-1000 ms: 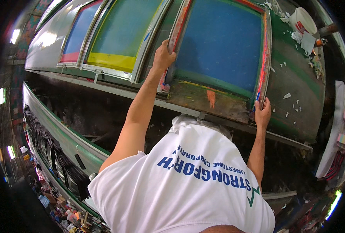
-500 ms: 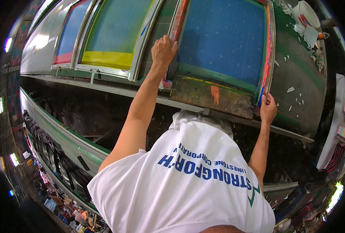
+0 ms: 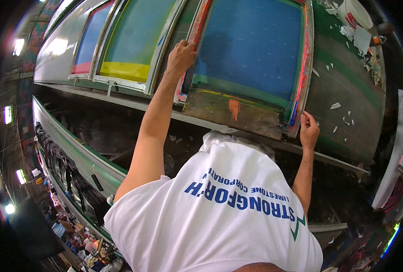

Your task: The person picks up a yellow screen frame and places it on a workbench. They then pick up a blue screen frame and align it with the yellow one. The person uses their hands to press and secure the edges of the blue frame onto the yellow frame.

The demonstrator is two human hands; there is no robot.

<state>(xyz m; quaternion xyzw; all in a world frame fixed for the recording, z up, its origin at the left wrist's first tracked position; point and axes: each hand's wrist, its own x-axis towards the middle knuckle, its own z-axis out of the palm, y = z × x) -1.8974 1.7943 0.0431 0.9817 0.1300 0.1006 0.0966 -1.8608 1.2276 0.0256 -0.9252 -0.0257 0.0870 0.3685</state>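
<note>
A large screen-printing frame [image 3: 247, 50] with blue mesh lies on the long green table. Its side rails are smeared with red and blue ink, and a brown stained strip [image 3: 210, 105] with an orange smear runs along its near end. My left hand [image 3: 181, 56] is closed over the left rail, fingers curled, part of them hidden. At the near right corner my right hand [image 3: 309, 130] has bent fingers against the rail's outer edge.
To the left lie a yellow-bordered screen frame [image 3: 124, 70] and a red-bordered screen frame [image 3: 81, 68]. A white bucket [image 3: 356, 14], paper scraps [image 3: 335, 105] and rags are on the right. The table's metal edge rail [image 3: 99, 94] runs in front of me.
The large frame has shifted a little left, nearer the yellow-bordered one, and both hands have moved left with it. My right hand's fingers have come round to the rail's outer side.
</note>
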